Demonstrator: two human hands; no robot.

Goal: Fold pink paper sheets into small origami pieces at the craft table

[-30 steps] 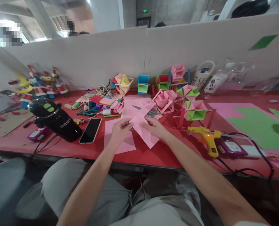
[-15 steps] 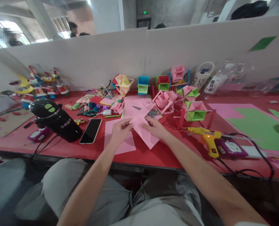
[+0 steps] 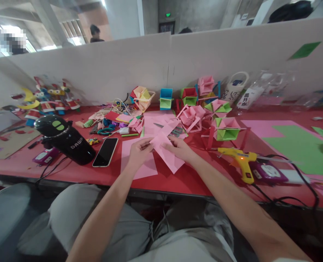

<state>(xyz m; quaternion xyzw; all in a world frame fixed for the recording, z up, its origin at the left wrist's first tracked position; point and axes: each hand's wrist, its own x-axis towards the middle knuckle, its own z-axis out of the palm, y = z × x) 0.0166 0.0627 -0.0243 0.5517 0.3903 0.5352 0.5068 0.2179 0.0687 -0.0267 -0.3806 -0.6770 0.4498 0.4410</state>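
Observation:
A folded pink paper (image 3: pixel 168 154) is held between my two hands above the red table's front part. My left hand (image 3: pixel 140 150) pinches its left edge, fingers curled under. On the other side my right hand (image 3: pixel 181 148) grips it, thumb on top and fingers behind. Beneath my left hand lies a flat pink sheet (image 3: pixel 128 165), partly covered. Just beyond the hands are more pink paper (image 3: pixel 153 120) and a pair of scissors (image 3: pixel 178 130), whose handles are partly hidden by paper.
A phone (image 3: pixel 105 152) and a black bottle (image 3: pixel 71 142) stand or lie at the left. To the right are a yellow glue gun (image 3: pixel 239 158) and a purple power strip (image 3: pixel 269 171) with cables. Colourful paper models (image 3: pixel 190 116) line the white partition (image 3: pixel 118 65).
Both hands and the folded paper stay almost where they were. In the background, a person's head beyond the partition has shifted slightly to the right.

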